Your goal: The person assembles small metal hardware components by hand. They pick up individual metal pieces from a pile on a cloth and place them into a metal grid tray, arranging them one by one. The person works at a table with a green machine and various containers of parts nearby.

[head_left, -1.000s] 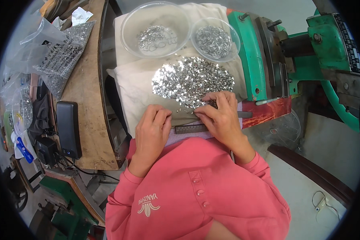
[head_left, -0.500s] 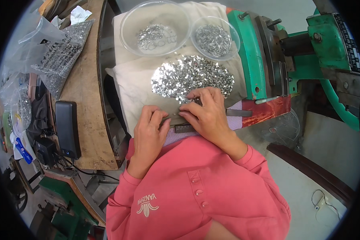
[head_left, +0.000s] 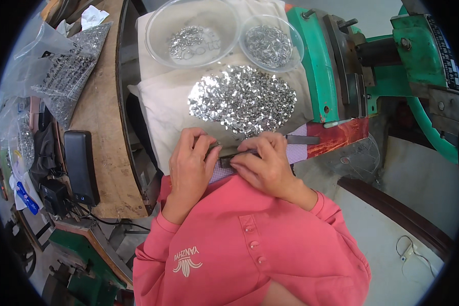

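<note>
A heap of small shiny metal pieces (head_left: 245, 97) lies on the pale cloth (head_left: 155, 112). At its near left, my left hand (head_left: 191, 160) pinches a small metal piece (head_left: 215, 145) between thumb and forefinger. My right hand (head_left: 268, 163) is closed at the near edge of the heap, its fingertips beside a small dark metal block (head_left: 225, 162). Whatever those right fingers hold is hidden. To the right of that hand a flat dark metal strip (head_left: 303, 139) sticks out over checked cloth.
Beyond the heap stand a large clear tub (head_left: 149, 38) and a smaller clear bowl (head_left: 302, 48), both with metal pieces inside. A green machine (head_left: 313, 76) borders the right side. On the left, a wooden table (head_left: 104, 168) carries a plastic bag of pieces (head_left: 81, 66) and a black case (head_left: 81, 168).
My right hand has drawn back from the heap toward my body, its fingers now near the dark block. My left hand has shifted only slightly. The whole view has moved a little.
</note>
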The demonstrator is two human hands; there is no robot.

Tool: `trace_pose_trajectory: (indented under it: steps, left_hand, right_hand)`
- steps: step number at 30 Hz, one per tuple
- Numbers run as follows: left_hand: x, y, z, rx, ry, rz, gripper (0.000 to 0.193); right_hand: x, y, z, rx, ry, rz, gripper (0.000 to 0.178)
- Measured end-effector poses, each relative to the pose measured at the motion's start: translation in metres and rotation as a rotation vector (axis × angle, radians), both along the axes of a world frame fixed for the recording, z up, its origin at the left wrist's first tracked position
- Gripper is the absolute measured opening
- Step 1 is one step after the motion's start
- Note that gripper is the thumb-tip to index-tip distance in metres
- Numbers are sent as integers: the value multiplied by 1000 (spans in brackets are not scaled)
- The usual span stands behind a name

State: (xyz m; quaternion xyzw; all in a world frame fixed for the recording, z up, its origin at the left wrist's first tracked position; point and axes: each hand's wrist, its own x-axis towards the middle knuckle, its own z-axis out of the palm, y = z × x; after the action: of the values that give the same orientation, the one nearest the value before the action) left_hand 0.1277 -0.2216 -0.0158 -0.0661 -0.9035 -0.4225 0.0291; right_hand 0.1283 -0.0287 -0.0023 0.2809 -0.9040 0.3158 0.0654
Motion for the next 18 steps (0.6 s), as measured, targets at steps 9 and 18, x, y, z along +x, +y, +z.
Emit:
trace_pose_trajectory:
  steps: [9,18]
  left_hand:
    - [1,2,-2,-14,68,-32,17]
    - [9,-6,-3,92,-16,38,17]
  right_hand:
    - [-22,2,0,51,41,-90,16]
    - [-51,-16,-3,159,81,1,11]
